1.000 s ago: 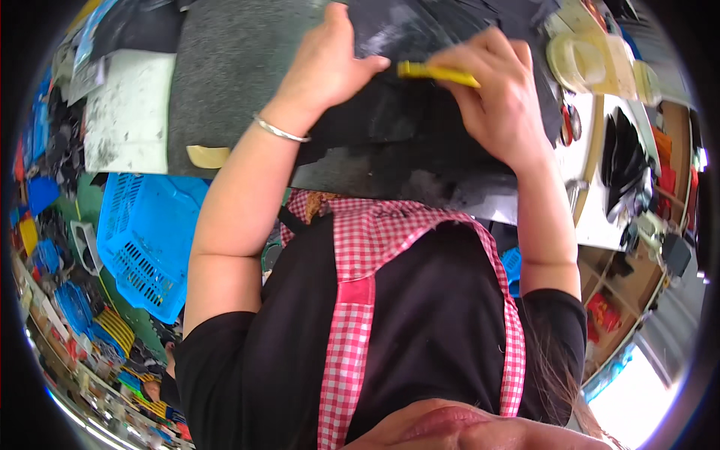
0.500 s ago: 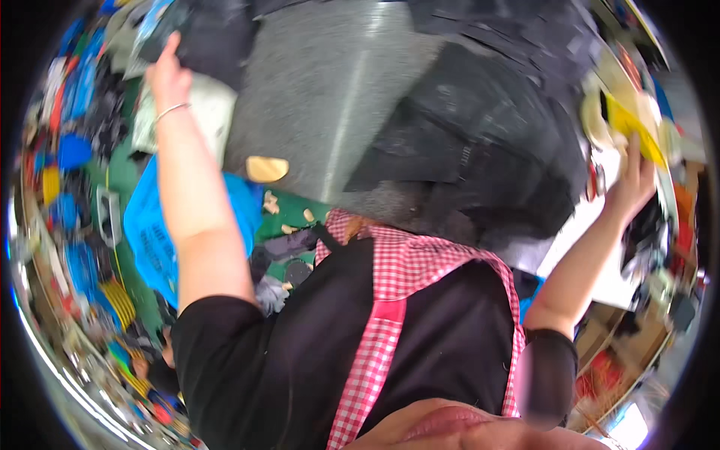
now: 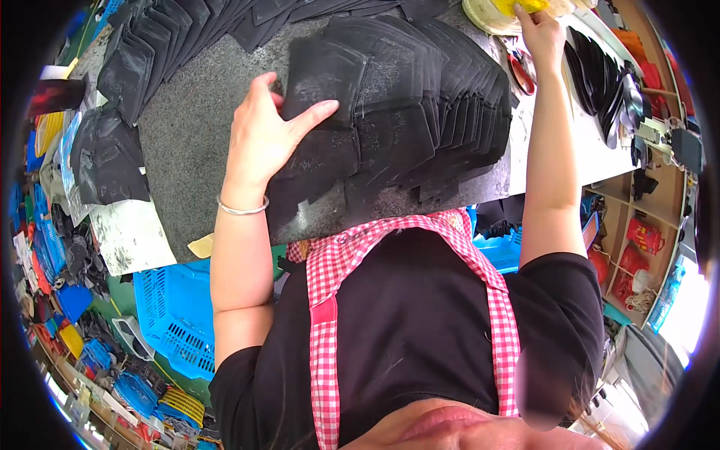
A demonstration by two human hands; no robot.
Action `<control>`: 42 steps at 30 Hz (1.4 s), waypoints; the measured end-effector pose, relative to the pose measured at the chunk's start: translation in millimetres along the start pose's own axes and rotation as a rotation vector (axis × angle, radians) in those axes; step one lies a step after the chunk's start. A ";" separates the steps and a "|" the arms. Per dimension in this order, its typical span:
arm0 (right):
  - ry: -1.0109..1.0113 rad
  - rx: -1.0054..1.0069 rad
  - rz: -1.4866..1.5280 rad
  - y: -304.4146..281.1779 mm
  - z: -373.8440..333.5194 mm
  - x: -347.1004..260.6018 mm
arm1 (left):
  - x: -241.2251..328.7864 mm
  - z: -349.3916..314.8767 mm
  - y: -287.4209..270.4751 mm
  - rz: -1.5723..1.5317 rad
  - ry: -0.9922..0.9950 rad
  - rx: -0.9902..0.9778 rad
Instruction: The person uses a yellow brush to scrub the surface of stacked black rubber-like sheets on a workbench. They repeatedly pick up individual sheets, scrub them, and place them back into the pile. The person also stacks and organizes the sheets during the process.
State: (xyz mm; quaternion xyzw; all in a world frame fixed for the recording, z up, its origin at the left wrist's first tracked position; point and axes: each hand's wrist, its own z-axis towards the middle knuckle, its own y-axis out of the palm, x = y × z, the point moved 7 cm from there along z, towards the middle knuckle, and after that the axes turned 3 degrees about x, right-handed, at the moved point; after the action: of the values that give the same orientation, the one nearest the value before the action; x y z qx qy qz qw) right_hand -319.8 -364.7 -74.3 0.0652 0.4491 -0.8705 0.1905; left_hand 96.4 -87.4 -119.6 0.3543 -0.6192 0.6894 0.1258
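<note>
My left hand [image 3: 266,139] is over the left edge of a fanned, overlapping layer of thin black sheet pieces [image 3: 390,82], thumb and fingers spread apart and nothing between them. Its thumb reaches over the pieces; whether it touches them I cannot tell. Pale smears mark several of the pieces. At the top right, my right hand [image 3: 544,37] grips a flat yellow piece [image 3: 531,4], partly cut off by the picture's edge. That yellow piece is at a round, pale yellow tub [image 3: 487,19].
Red-handled scissors [image 3: 520,73] lie below the tub. Dark narrow pieces [image 3: 596,79] are stacked farther right. More black pieces [image 3: 154,45] fan along the table's [image 3: 191,135] far left. A blue basket [image 3: 176,315] stands below the near left edge; shelves [image 3: 619,232] stand at right.
My left hand has come from the far left to the black pieces. My right hand, with the yellow piece, is now at the tub. The view has shifted too.
</note>
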 end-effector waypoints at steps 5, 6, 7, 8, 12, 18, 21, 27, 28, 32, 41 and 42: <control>0.532 -0.023 0.806 33.3 -1.1 54.7 | -8.2 -8.4 -2.5 -0.198 -0.068 0.091; 0.612 0.013 0.844 31.9 -5.7 46.0 | -15.5 -10.6 -3.2 -0.281 -0.117 0.121; 0.629 0.013 0.907 30.9 -3.6 51.2 | -29.7 -9.2 2.3 -0.402 -0.044 0.248; 0.652 -0.003 0.980 37.6 -7.1 47.6 | -38.1 -9.1 4.1 -0.485 -0.084 0.227; 0.703 0.015 1.050 37.9 -11.0 67.5 | -50.7 -15.8 8.8 -0.946 -0.223 0.132; 0.743 -0.040 1.063 59.8 -14.5 103.6 | -3.2 -15.8 -10.7 -1.265 -0.131 0.011; 0.809 -0.124 1.139 54.8 -19.0 89.4 | 10.2 -9.5 5.1 -0.987 -0.002 0.076; 0.705 -0.595 1.579 32.8 -54.4 -18.3 | 8.8 0.0 19.5 -0.840 0.065 -0.083; 0.651 -0.610 1.562 6.1 -67.7 -76.6 | 10.0 2.8 17.9 -0.832 0.071 -0.102; 0.444 -0.794 1.301 -17.2 -97.6 -178.9 | 19.9 8.5 7.7 -0.817 0.087 -0.187; -0.391 -0.489 0.697 -57.0 -114.4 -224.1 | 11.6 15.8 9.9 -0.624 0.137 -0.132; -0.585 -0.444 0.733 -74.9 -130.1 -236.3 | 11.1 14.0 11.0 -0.582 0.132 -0.116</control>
State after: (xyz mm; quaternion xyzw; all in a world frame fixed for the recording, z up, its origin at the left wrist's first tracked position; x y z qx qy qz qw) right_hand -139.4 -155.9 -26.9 -0.0698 0.4985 -0.6124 0.6096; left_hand 86.4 -105.7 -121.1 0.4634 -0.5204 0.6096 0.3778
